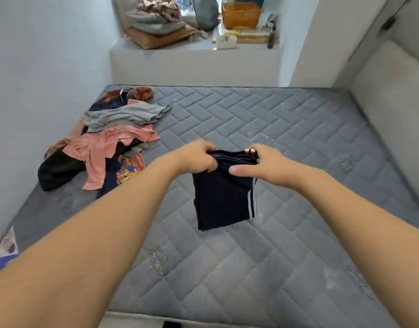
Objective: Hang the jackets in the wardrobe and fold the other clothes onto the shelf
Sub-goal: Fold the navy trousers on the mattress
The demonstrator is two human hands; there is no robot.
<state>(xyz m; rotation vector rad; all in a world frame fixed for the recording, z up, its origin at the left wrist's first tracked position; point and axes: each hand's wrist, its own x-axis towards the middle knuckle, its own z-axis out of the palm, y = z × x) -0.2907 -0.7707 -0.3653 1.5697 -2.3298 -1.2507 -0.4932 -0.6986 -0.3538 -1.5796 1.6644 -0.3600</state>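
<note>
A dark navy garment with white side stripes hangs folded over the middle of the grey quilted mattress. My left hand grips its top left edge and my right hand grips its top right edge, both held out in front of me. A heap of loose clothes lies at the mattress's left side: a grey top, pink pieces, a black piece, a rust-brown piece and a patterned one. No wardrobe or shelf shows in this view.
White walls close in on the left. Behind the mattress a raised ledge carries folded bedding, an orange basket, a dark bottle and bags. A padded headboard stands on the right.
</note>
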